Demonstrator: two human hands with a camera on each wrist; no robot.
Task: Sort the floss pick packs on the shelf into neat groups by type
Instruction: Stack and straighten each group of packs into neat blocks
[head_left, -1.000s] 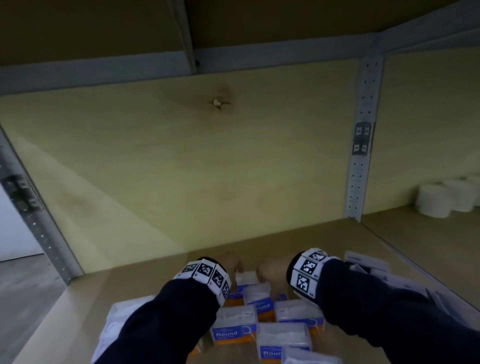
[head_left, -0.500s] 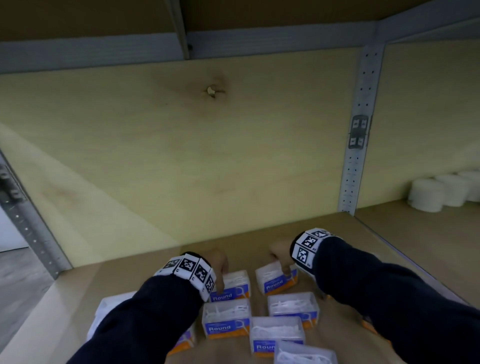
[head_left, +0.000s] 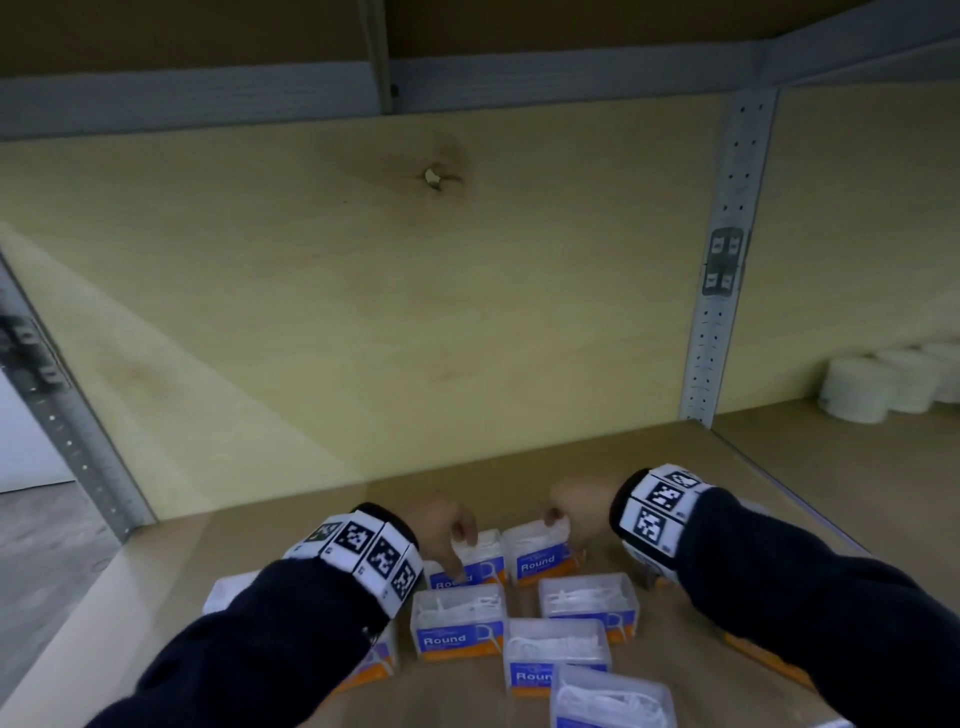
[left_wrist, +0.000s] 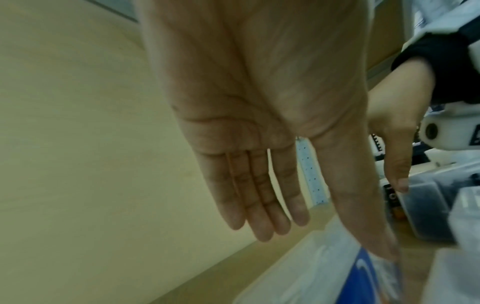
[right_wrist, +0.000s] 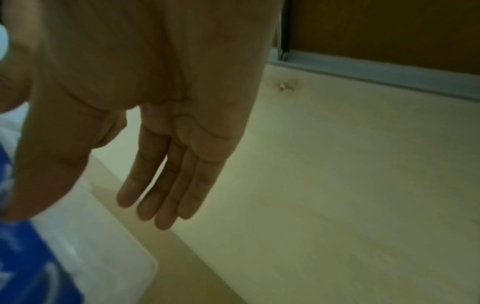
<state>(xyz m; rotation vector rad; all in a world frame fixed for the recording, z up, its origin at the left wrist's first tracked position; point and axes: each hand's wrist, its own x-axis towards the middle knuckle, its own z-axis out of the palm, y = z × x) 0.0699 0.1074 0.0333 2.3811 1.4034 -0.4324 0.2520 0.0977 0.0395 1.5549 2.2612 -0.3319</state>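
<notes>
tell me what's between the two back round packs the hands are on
Nothing: the head view shows a narrow gap between the left back pack and the right back pack.

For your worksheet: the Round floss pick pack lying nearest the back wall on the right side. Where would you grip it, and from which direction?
Probably from above, thumb and fingers across the two long sides of the back right Round pack. It is a low box lying flat, its top exposed. The right hand is already over it, fingers straight; a neighbouring pack crowds its left end.

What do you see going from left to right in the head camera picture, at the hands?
Left hand touching a Round pack → second Round pack → right hand → white rolls far right.
</notes>
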